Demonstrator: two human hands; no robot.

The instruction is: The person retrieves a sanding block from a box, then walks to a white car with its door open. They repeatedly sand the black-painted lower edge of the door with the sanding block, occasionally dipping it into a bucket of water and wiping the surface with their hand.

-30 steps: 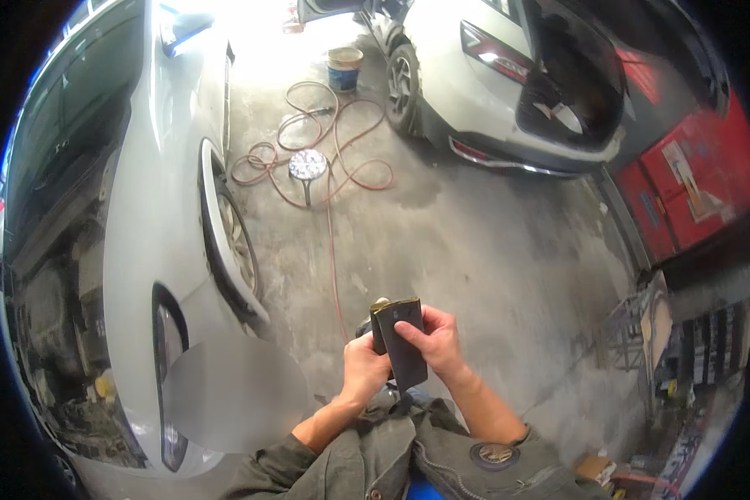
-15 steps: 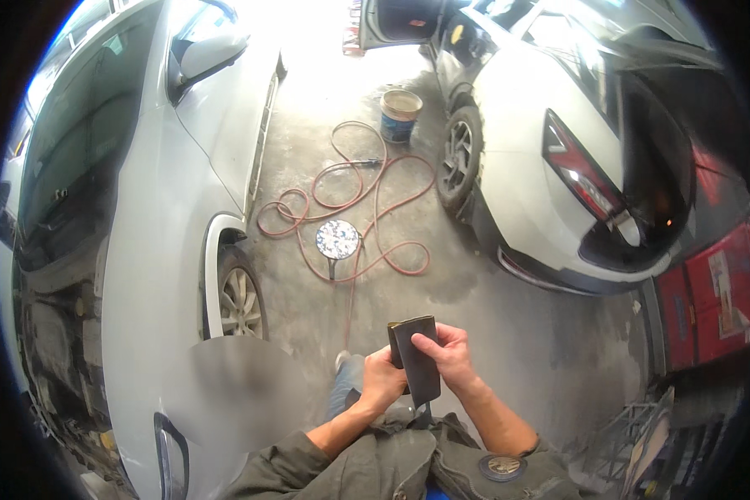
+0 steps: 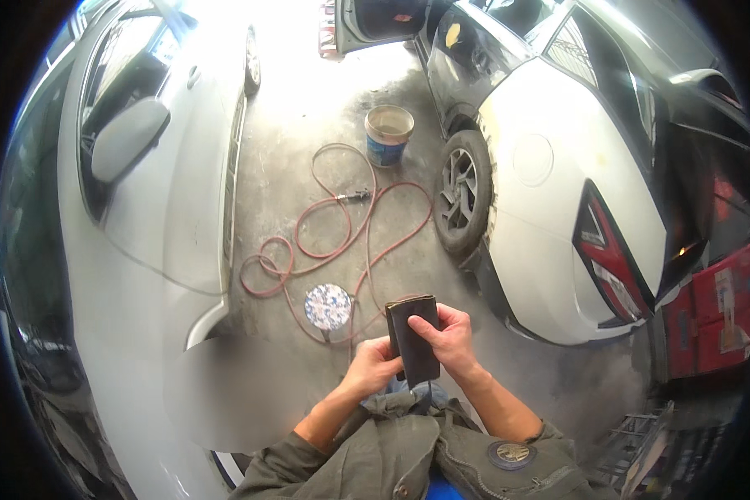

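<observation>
In front of my body, both hands hold a flat, dark rectangular thing (image 3: 418, 354), folded over, with a thin tan edge along its top. Its exact kind cannot be made out. My right hand (image 3: 450, 337) grips its right side, the thumb pressed flat on the dark face. At the lower left edge, the fingers of my left hand (image 3: 371, 367) close on it, partly hidden behind it. Past my hands, a red hose (image 3: 367, 242) lies in loops on the floor, near a round, speckled blue-and-white seat or disc (image 3: 327, 307).
A silver car (image 3: 154, 250) stands close on my left. On my right is a white car (image 3: 558, 217) with a wheel (image 3: 460, 192) near the hose. A bucket (image 3: 388, 135) stands farther off. Red boxes (image 3: 717, 308) and a metal rack (image 3: 642, 446) are at the right.
My view has shifted, so the cars, hose and bucket sit differently in the picture. Both hands keep their grip on the dark folded thing, which appears slightly higher.
</observation>
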